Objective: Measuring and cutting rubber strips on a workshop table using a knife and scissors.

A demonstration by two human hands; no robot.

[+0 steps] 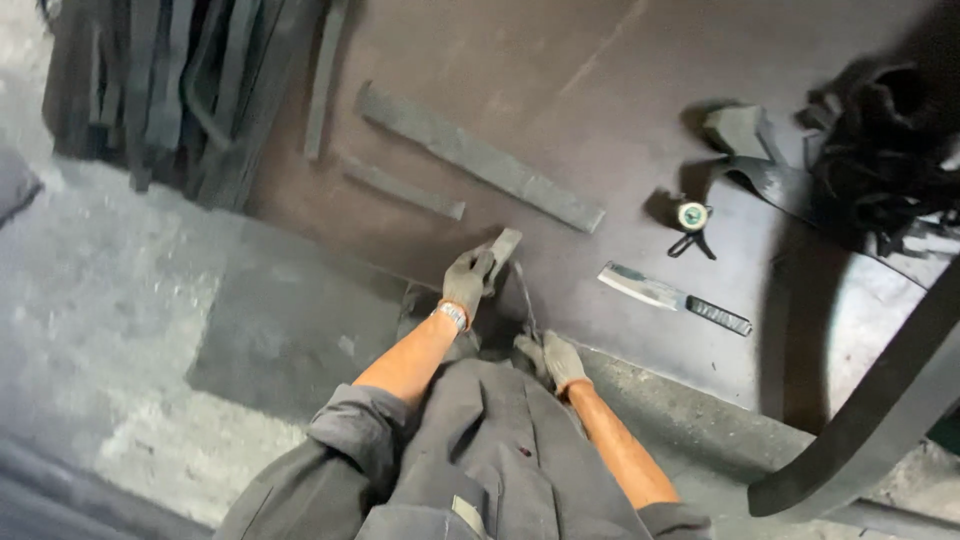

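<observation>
A small, flat, grey rubber piece (503, 244) with squared ends is pinched at its lower end between the gloved fingers of the left hand (468, 281), close to the near edge of the counter (560, 70). The glove is grey knit with an orange cuff, and a metal wristband is worn just below it. The right hand (560, 360), gloved in the same way, is closed around the lower end of a thin, dark, slightly bent strip or blade (524, 300) that rises toward the rubber piece; what exactly this thin thing is cannot be told. Both forearms are bare, and grey work clothing (480, 460) fills the lower middle of the view.

The counter is a broad, dull brown sheet, scuffed and matte. Three long flat grey strips are laid on it well apart from the hands: a wide one (480, 157), a narrower one (402, 187) below it, and a third (325, 80) running up toward the far edge. To the right of the hands one cleaver-like knife (672, 297) with a bare metal blade and a ribbed black handle is seen lying flat. Beyond it stands one small round object with a pale face (691, 214), and farther right a tangled heap of black offcuts (885, 150). A thick black curved band (880, 410) crosses the lower right corner. Dark strips (160, 80) hang in a bundle at upper left, above a rough grey concrete floor (120, 300).
</observation>
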